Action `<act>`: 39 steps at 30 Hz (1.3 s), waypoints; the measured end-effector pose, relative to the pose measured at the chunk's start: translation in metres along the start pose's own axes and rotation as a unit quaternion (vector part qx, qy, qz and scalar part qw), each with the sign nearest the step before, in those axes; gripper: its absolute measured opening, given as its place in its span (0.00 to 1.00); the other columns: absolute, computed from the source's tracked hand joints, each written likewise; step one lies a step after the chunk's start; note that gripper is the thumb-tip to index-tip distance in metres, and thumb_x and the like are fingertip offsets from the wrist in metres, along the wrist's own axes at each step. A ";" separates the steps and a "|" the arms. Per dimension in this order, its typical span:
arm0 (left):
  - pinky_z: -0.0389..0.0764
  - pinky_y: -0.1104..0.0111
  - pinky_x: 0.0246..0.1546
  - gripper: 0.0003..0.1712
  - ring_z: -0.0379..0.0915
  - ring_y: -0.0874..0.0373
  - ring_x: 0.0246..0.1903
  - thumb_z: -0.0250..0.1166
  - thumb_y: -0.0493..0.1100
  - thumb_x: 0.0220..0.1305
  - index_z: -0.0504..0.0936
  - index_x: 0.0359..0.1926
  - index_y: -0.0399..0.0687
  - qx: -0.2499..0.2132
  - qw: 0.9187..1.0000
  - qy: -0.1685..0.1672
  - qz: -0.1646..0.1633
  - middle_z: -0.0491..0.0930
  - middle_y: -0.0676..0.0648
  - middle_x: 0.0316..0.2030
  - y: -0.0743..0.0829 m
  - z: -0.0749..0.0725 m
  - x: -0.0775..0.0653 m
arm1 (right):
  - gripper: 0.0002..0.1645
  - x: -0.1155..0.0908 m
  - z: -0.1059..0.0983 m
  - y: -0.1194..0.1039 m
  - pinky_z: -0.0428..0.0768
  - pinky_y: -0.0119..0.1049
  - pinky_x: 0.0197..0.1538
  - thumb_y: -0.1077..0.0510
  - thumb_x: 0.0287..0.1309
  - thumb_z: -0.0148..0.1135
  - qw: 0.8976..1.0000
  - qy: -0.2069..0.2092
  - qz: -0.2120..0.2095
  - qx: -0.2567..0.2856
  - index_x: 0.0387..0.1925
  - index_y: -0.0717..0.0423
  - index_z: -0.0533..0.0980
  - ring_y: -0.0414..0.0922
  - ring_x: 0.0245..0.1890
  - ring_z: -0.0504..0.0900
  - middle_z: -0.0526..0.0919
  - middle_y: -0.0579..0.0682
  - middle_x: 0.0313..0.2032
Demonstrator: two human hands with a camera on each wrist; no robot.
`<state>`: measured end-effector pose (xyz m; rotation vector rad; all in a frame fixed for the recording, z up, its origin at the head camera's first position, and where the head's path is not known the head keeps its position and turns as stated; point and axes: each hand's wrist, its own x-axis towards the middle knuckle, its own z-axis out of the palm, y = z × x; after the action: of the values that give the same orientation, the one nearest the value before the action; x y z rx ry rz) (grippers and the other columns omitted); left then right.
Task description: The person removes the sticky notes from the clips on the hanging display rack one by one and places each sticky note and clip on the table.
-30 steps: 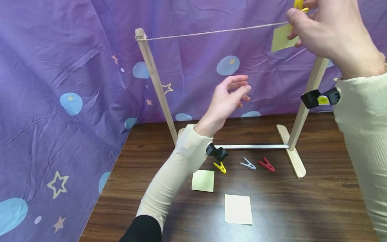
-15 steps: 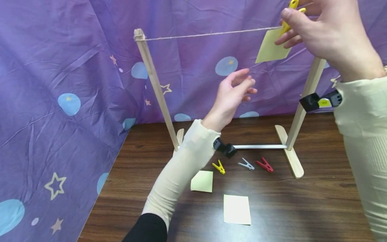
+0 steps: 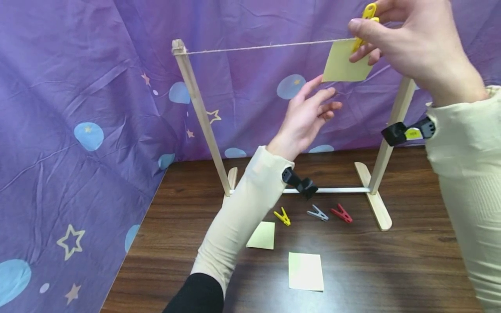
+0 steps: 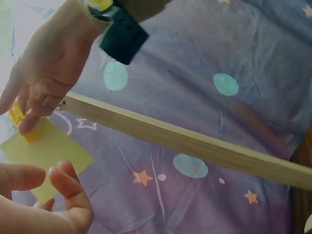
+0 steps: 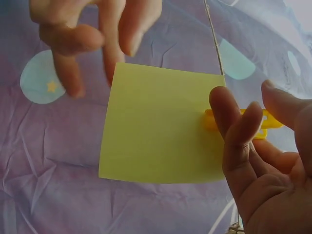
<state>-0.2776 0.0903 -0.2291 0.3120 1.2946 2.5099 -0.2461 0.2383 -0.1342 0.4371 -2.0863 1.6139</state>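
Observation:
My right hand [image 3: 419, 43] pinches a yellow clothespin [image 3: 369, 11] up at the string [image 3: 250, 47]. Under the clothespin's nose hangs a square yellow sticky note [image 3: 341, 65], its upper edge along the string. In the right wrist view the clothespin [image 5: 209, 120] overlaps the note [image 5: 161, 126] near one edge, partly hidden by my fingers. My left hand [image 3: 307, 115] reaches up from below with fingers spread and loosely bent. Its index fingertip is right at the note's lower left corner, partly behind it, while the thumb stands apart from the paper.
The string runs from the left post [image 3: 199, 113] of a wooden rack with a white crossbar [image 3: 340, 190]. On the table lie a yellow clothespin [image 3: 282, 216], a grey clothespin [image 3: 318, 213], a red clothespin [image 3: 342, 213], a pale green note [image 3: 263, 236] and a whitish note [image 3: 305, 271].
My right hand has moved left and slightly down with the clothespin and note, showing more of the note. My left hand has risen rightward to the note's corner, its fingers spreading.

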 end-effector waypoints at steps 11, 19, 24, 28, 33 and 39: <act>0.68 0.77 0.22 0.08 0.71 0.61 0.20 0.55 0.32 0.68 0.76 0.47 0.34 -0.016 1.000 -0.001 0.004 0.77 0.48 0.28 -0.001 0.004 0.003 | 0.14 0.000 0.004 -0.001 0.75 0.25 0.17 0.63 0.49 0.72 1.000 0.008 0.003 0.006 0.34 0.59 0.74 0.39 0.15 0.82 0.85 0.45 0.29; 0.68 0.78 0.21 0.05 0.71 0.63 0.18 0.58 0.33 0.67 0.78 0.41 0.35 -0.014 0.999 0.032 0.018 0.78 0.50 0.25 -0.003 0.003 0.002 | 0.11 0.000 0.008 -0.001 0.72 0.24 0.16 0.62 0.48 0.73 1.000 0.018 -0.008 -0.010 0.29 0.59 0.76 0.37 0.12 0.78 0.83 0.43 0.21; 0.68 0.78 0.21 0.08 0.71 0.63 0.18 0.59 0.33 0.66 0.78 0.44 0.33 -0.012 0.999 0.039 0.025 0.78 0.49 0.25 -0.003 0.002 0.001 | 0.10 0.001 0.009 0.000 0.73 0.23 0.17 0.62 0.47 0.74 0.999 0.029 -0.013 -0.016 0.25 0.58 0.77 0.36 0.11 0.77 0.82 0.43 0.22; 0.67 0.78 0.21 0.07 0.70 0.64 0.18 0.60 0.33 0.66 0.78 0.43 0.33 -0.007 0.999 0.044 0.029 0.78 0.49 0.24 -0.005 0.001 0.000 | 0.09 0.002 0.011 0.003 0.73 0.21 0.19 0.63 0.47 0.74 0.998 0.037 -0.036 -0.038 0.21 0.57 0.79 0.34 0.11 0.77 0.81 0.41 0.22; 0.67 0.78 0.21 0.06 0.70 0.64 0.17 0.59 0.32 0.65 0.79 0.41 0.33 -0.006 0.998 0.047 0.032 0.77 0.50 0.23 -0.006 0.000 0.000 | 0.09 0.002 0.012 0.004 0.71 0.21 0.19 0.63 0.47 0.74 0.995 0.045 -0.058 -0.060 0.20 0.53 0.79 0.33 0.10 0.75 0.81 0.38 0.16; 0.68 0.77 0.21 0.03 0.70 0.63 0.17 0.59 0.31 0.65 0.78 0.38 0.35 -0.004 0.998 0.050 0.037 0.77 0.49 0.22 -0.004 -0.002 -0.001 | 0.10 0.003 0.016 0.003 0.71 0.21 0.19 0.64 0.48 0.72 0.995 0.063 -0.066 -0.048 0.20 0.53 0.78 0.34 0.10 0.74 0.80 0.38 0.14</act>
<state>-0.2763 0.0907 -0.2338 0.2408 1.3329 2.6222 -0.2530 0.2241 -0.1379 0.4198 -1.9895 1.4218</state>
